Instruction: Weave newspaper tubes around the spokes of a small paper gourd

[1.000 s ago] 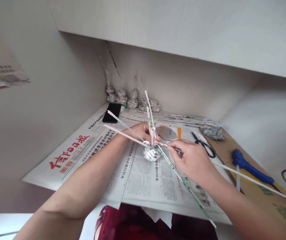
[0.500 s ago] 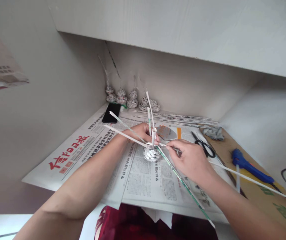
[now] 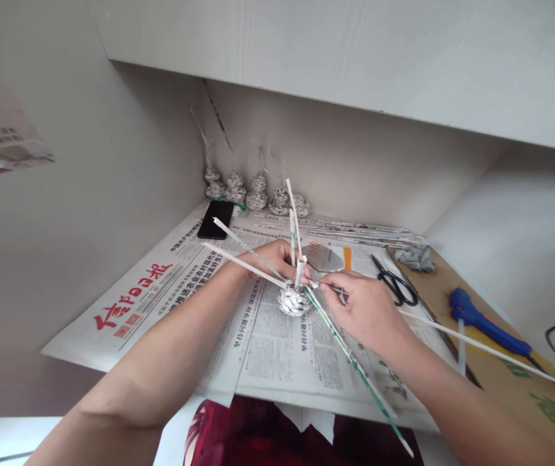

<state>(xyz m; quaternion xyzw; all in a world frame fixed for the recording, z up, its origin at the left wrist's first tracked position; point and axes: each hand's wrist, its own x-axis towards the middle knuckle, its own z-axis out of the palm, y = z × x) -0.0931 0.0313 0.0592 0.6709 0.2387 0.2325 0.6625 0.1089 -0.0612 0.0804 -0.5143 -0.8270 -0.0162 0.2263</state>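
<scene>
A small round piece woven from newspaper tubes [image 3: 293, 301] is held above the newspaper-covered table. Behind it, my left hand [image 3: 280, 257] has its fingers closed on its rim. Several paper tubes stick out of the weave, including a short white upright one [image 3: 300, 270] and a green-and-white one [image 3: 350, 359] slanting down toward the front edge. To the right, my right hand [image 3: 362, 301] pinches a white paper tube by the weave. A long white tube [image 3: 481, 344] runs out beyond that hand. A small greyish thing between its fingers is too unclear to name.
Along the back wall stand several woven gourd shapes [image 3: 257, 193], near a black phone [image 3: 215, 220]. Loose paper tubes [image 3: 340, 228] lie at the back. Black scissors [image 3: 397, 285], a crumpled grey cloth [image 3: 414, 259] and a blue glue gun [image 3: 486, 323] lie right. A shelf [image 3: 335, 58] overhangs.
My right hand has shifted slightly at the weave. The front slanting tubes have swung a little, and a white one now shows apart from the green one. My left hand keeps its hold.
</scene>
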